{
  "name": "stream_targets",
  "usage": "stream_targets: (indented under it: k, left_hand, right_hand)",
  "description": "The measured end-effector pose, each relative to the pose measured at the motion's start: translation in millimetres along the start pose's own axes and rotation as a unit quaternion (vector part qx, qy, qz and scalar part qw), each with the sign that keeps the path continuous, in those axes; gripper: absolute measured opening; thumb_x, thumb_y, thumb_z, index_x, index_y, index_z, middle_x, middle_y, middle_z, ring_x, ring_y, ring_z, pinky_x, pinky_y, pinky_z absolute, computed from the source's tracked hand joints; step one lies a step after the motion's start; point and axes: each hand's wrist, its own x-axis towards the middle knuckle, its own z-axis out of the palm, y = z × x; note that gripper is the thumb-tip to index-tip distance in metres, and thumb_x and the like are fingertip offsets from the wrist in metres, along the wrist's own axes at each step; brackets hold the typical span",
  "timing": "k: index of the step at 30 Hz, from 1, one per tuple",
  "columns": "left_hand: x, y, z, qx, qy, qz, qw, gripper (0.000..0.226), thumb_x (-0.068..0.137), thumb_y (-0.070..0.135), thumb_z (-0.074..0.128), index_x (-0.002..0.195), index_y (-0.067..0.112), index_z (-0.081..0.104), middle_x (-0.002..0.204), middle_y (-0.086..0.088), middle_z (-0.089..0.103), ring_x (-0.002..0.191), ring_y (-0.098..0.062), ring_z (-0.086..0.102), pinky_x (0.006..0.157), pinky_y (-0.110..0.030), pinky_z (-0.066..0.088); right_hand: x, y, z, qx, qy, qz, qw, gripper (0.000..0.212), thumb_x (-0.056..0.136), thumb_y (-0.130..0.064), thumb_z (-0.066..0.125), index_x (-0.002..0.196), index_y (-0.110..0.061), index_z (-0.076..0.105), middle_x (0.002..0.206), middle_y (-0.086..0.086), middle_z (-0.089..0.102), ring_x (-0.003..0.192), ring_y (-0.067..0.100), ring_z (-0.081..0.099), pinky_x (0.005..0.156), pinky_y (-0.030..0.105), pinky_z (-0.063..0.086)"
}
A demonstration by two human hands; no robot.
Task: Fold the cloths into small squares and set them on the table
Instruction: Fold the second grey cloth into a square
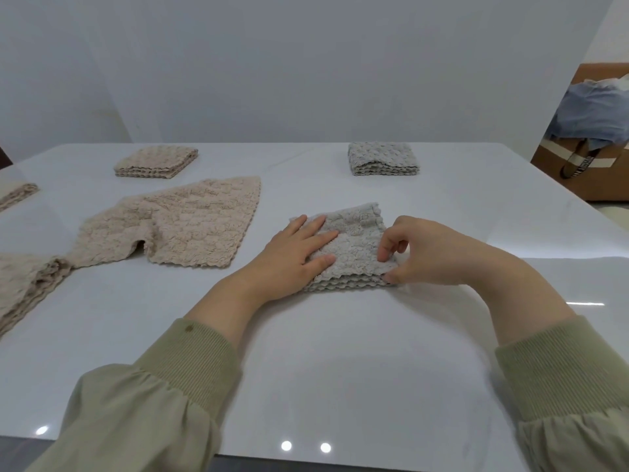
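The fingers of your left hand (296, 250) lie straight, pressing flat on the grey cloth (357, 240). Your right hand (429, 253) curls its fingers and pinches the cloth's near right corner, thumb apparently under the layers. The cloth lies folded mid table (340, 352), right of a spread beige cloth (183, 226).

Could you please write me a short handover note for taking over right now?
Hands: left hand lies flat, pressing the grey cloth on the table; right hand pinches its near right corner.
Done: a grey square and a beige square sit folded at the far side.
To do: finish this fold, then fold the spread beige cloth and the bunched cloth at the left edge.
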Motion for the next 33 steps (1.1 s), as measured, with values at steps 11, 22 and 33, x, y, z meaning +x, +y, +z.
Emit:
stream_targets:
  k: [11,22,33]
  left_hand:
    - [2.2,-2.4,-0.8,-0.007,-0.020,-0.016,1.000,0.056,0.095,0.051,0.037,0.147,0.040,0.019,0.158,0.014,0.000,0.145,-0.009,-0.010,0.118,-0.048,0.004]
    - [1.5,0.5,-1.8,0.024,-0.031,-0.026,0.999,0.068,0.094,0.053,0.037,0.151,0.030,0.006,0.158,0.014,-0.005,0.144,-0.008,-0.011,0.118,-0.049,0.005]
    - [-0.6,3.9,-2.7,0.057,-0.055,-0.088,0.993,0.079,0.092,0.063,0.029,0.151,0.024,-0.006,0.157,0.011,-0.017,0.143,-0.012,-0.020,0.117,-0.048,-0.004]
  right_hand:
    - [-2.2,-4.9,-7.1,-0.038,0.041,-0.044,0.997,0.015,0.073,-0.011,0.072,0.066,-0.024,0.069,0.081,-0.007,0.058,0.081,0.012,0.055,0.072,0.026,0.046]
    - [24.2,-19.0,24.8,-0.013,0.415,-0.105,0.904,0.027,0.086,-0.008,0.045,0.099,-0.004,0.067,0.094,0.009,0.068,0.092,0.025,0.059,0.081,0.022,0.037]
    - [58.7,-3.3,50.1,-0.124,0.066,0.086,0.986,0.052,0.100,-0.032,0.021,0.149,-0.016,0.019,0.159,0.000,0.012,0.146,0.017,0.007,0.115,0.052,0.003]
